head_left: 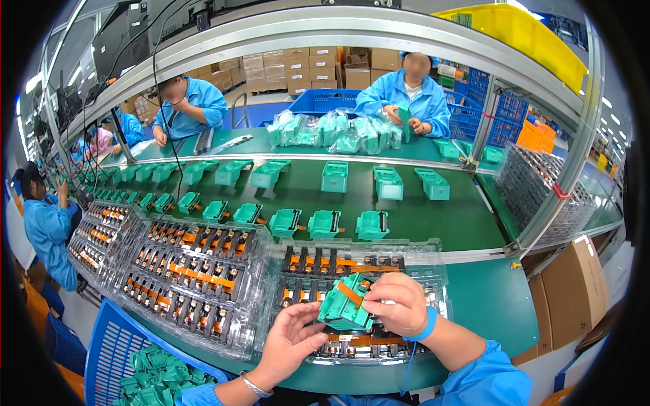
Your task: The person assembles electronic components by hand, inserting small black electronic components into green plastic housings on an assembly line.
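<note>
A green plastic housing (338,314) with an orange flat ribbon cable (349,294) across its face is held up over a clear tray. My left hand (291,342) supports it from the lower left, thumb and fingers curved around its side. On the other side, the fingers of my right hand (398,303) are closed at the housing's edge, close to the ribbon's end. Whether they pinch the ribbon itself is hidden. Beneath both hands lies the clear plastic tray (437,271), bearing rows of small black parts with orange ribbons.
More loaded clear trays (196,281) lie to the left. A blue basket (101,352) of green pieces stands at the lower left. Green housings (372,224) sit in rows on the green belt (440,220). Across it, a co-worker (409,91) holds a green part. A metal post (565,162) rises at right.
</note>
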`<action>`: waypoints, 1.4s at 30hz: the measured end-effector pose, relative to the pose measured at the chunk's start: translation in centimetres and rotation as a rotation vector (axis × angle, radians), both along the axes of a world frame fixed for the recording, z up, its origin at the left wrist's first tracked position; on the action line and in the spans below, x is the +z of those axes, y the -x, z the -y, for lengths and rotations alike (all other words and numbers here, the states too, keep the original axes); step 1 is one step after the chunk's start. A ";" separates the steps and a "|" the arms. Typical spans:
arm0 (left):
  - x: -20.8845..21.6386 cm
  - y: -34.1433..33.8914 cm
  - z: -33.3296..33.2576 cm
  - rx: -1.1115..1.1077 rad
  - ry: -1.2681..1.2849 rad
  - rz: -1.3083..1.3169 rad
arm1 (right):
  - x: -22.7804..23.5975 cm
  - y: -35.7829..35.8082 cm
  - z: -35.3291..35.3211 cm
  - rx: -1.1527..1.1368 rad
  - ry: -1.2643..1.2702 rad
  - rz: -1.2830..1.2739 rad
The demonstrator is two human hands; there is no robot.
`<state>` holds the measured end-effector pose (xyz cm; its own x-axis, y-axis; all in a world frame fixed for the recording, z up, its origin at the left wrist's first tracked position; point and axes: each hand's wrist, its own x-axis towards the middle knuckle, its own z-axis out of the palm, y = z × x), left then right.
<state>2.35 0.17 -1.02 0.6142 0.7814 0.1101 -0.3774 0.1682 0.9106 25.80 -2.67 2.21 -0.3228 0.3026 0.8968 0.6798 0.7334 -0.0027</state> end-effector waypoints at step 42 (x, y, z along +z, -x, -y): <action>2.4 3.1 2.3 -0.017 -0.995 -0.327 | -0.9 2.4 -7.1 -0.375 0.901 0.127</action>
<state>-0.77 -2.16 1.34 0.7400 0.4203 0.5250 -0.0922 -0.7099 0.6983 23.40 4.39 1.26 -0.1441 0.9585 0.2458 0.9020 0.2294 -0.3657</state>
